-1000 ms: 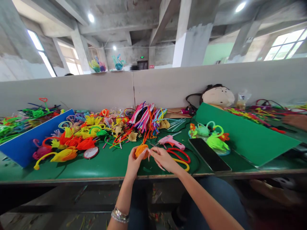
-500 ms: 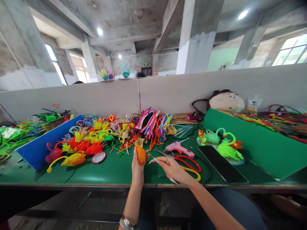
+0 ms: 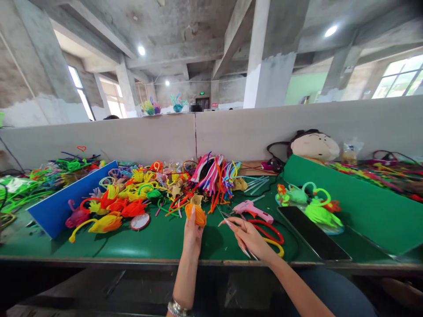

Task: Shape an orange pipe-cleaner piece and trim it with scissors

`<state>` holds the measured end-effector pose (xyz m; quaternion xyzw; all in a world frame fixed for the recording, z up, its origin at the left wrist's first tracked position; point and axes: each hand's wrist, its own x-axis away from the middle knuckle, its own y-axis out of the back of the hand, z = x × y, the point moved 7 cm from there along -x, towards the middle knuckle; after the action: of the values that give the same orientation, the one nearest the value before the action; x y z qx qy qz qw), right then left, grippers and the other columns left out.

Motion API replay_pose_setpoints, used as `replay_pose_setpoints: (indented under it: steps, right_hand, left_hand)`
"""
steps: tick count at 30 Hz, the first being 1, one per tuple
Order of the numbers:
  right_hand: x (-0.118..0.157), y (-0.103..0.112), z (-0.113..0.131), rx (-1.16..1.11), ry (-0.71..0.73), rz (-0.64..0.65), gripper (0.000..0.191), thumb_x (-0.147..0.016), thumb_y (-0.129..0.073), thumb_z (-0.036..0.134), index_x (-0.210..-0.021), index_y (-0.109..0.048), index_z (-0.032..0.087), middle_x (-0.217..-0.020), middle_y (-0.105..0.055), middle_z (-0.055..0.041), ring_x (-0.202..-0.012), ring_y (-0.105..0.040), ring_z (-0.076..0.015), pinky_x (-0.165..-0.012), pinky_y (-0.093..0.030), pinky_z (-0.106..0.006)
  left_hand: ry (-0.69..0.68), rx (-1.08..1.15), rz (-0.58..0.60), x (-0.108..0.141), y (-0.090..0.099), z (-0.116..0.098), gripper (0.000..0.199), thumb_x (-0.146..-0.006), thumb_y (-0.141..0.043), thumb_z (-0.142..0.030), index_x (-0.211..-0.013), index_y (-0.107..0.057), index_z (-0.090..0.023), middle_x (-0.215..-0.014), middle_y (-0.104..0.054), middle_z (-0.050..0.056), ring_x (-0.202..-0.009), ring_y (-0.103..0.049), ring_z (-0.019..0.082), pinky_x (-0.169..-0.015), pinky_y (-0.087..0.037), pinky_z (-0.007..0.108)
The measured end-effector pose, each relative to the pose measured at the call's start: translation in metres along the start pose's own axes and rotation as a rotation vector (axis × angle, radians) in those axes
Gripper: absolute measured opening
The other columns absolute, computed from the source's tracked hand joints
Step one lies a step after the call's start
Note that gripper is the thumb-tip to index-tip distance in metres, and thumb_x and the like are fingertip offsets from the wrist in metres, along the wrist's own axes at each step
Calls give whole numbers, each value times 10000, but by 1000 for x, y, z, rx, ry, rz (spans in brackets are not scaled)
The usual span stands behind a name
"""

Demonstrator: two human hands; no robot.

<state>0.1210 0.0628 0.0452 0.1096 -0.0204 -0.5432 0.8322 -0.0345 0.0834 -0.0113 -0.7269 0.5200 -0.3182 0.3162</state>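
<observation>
An orange bundle (image 3: 197, 215) of soft strands is held upright in my left hand (image 3: 192, 235), thumb across its front. To its right, my right hand (image 3: 249, 237) pinches something thin, perhaps scissors or wire; its exact shape is too small to make out. A pink glue gun (image 3: 253, 211) lies just beyond my right hand. Red pipe cleaners (image 3: 272, 231) and a yellow one (image 3: 279, 248) curve beside that hand. Behind the orange bundle is a torn brown piece (image 3: 196, 200).
A blue board (image 3: 72, 198) and a green board (image 3: 350, 204) flank the work area. Colourful pipe cleaners (image 3: 211, 174) pile up at the back. Yellow and red figures (image 3: 105, 223) stand left; a black phone (image 3: 313, 233) lies right, near green swan figures (image 3: 322, 214).
The orange bundle has turned in my left hand and shows more of its side. My right hand has moved slightly right, away from it. The whole view has shifted a little.
</observation>
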Motion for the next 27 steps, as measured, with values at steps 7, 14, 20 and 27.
replay_pose_setpoints:
  steps: [7, 14, 20, 27]
  right_hand:
    - [-6, -10, 4, -94, 70, 13, 397, -774, -446, 461, -1038, -497, 168, -620, -521, 38, -389, -452, -57, -398, -407, -198]
    - [-14, -24, 0, -157, 48, -180, 397, -755, -463, 501, -953, -522, 163, -444, -301, 113, -284, -266, -30, -275, -296, -157]
    - [-6, -65, -9, -411, 16, -199, 399, -722, -490, 538, -891, -484, 176, -410, -192, 141, -295, -137, -23, -247, -273, -134]
    - [-2, -82, 2, -557, -14, -194, 365, -716, -526, 509, -872, -485, 181, -379, -184, 153, -283, -105, -17, -246, -277, -130]
  left_hand:
    - [67, 81, 47, 0, -10, -17, 213, -777, -490, -66, -927, -570, -195, -949, -642, 32, -838, -622, 117, -888, -443, 282]
    - [87, 82, 11, 0, 2, -2, 144, -798, -497, -138, -896, -596, -173, -906, -659, 31, -860, -619, 118, -870, -452, 253]
    - [120, 112, 19, -3, 7, 4, 155, -783, -542, -246, -907, -608, -180, -890, -667, 37, -845, -625, 127, -815, -466, 229]
    - [75, 119, 50, 1, 3, -3, 166, -739, -594, -185, -904, -610, -177, -901, -667, 35, -856, -619, 126, -786, -455, 210]
